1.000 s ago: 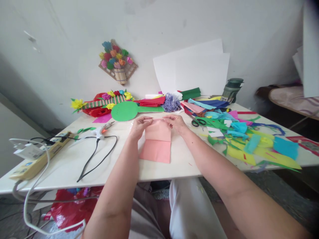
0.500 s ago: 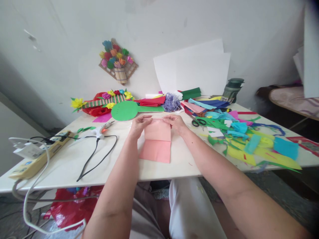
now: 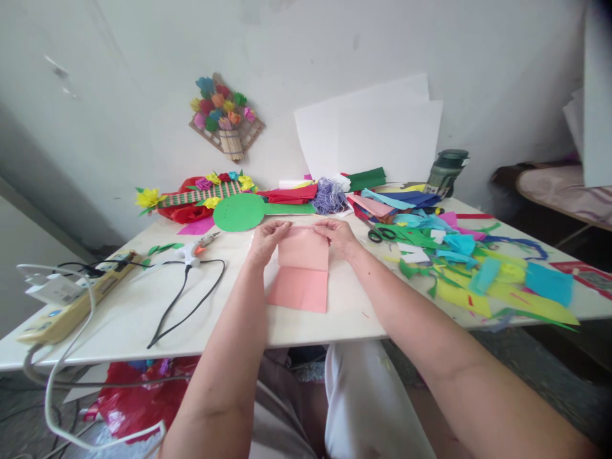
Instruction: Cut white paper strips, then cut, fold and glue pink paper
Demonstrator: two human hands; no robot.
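A pink sheet of crepe paper (image 3: 302, 280) hangs toward me over the table, with a crease across its middle. Its far edge is pinched at the left corner by my left hand (image 3: 268, 242). My right hand (image 3: 338, 236) pinches the same edge at the right corner, thumb and fingers closed. Just beyond the hands lies a green round card shape with a long handle (image 3: 239, 213). To the right of my right hand are black-handled scissors (image 3: 381, 235), their blades partly covered by paper.
Coloured paper scraps (image 3: 478, 274) spread over the right side. A glue gun (image 3: 192, 252) with a black cord and a power strip (image 3: 76, 299) lie on the left. At the back are purple shredded strands (image 3: 329, 196) and a dark green bottle (image 3: 447, 172).
The pink paper has shifted very slightly to the right, and its crease sits a touch higher. Both hands keep their pinch on the far edge.
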